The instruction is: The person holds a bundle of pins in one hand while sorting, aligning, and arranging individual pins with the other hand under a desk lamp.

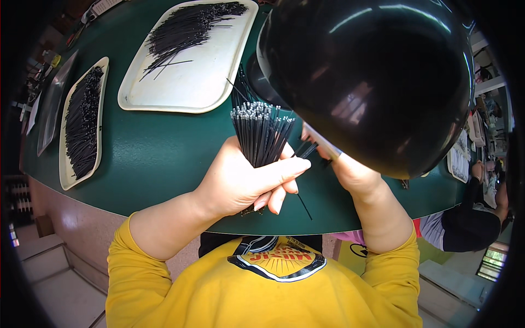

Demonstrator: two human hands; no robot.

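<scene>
Gripping a dense bundle of thin, straight black rods with silver tips [260, 134], the left hand [235, 180] was closed near the centre of the frame. The bundle's long axis stood close to vertical in the picture: the tips fanned out toward the top, and the lower ends emerged beneath the curled fingers. The right hand [353, 169] was positioned right of centre, apart from the bundle. Its fingers were largely hidden behind a large, glossy black dome [377, 87] at the upper right of the frame; whether they were parted or pinched on anything could not be determined.

Governing relation: a small cluster of thin black rods [308, 149] lay between the hands, its axis slanting up to the right, oblique to the bundle. The cluster was just beside the left thumb tip, with the right hand near it on the other side; which hand bore it could not be determined. A single thin black rod [305, 208] pointed down and to the right below the left fingers.

Surroundings: a large, rectangular cream tray [164, 90] bearing a pile of black rods [186, 33] was at upper left of centre. A narrow cream tray [65, 177], similarly loaded, was at far left. Both rested on a dark green tabletop [158, 147]
</scene>
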